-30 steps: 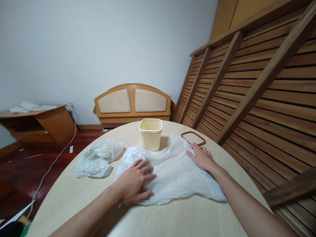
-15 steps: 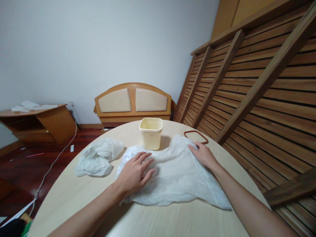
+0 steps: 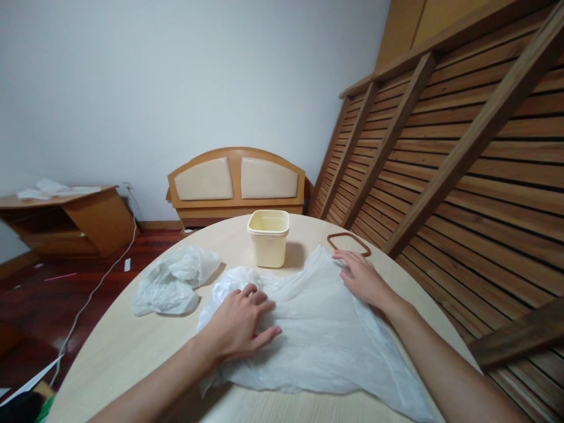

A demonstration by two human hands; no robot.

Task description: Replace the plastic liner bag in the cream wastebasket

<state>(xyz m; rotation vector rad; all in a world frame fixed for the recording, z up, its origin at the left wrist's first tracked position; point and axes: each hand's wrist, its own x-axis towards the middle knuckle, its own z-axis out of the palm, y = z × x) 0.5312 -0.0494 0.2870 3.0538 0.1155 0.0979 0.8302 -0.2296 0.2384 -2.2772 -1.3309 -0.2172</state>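
A thin white plastic bag (image 3: 317,335) lies spread over the near middle of the table, bunched up at its left end. My left hand (image 3: 242,323) rests on that left part with its fingers apart. At the bag's upper right edge is my right hand (image 3: 363,279), its fingers stretched out over the plastic and its thumb apart from them. Just beyond the bag stands a pale yellow square plastic bin (image 3: 269,247), upright. A brown rounded frame-like ring (image 3: 350,235) lies flat beyond my right fingertips.
Another crumpled white plastic bag (image 3: 170,282) lies to the left on the round wooden table (image 3: 118,352). A slatted wooden panel (image 3: 462,176) leans close along the right side. Behind the table is a headboard (image 3: 237,176), and a low desk (image 3: 70,220) stands at far left.
The spread bag has shifted towards me, its near edge and right corner now lower in view. My right fingers have gone from pinching its edge to lying stretched out. My left hand moved slightly nearer.
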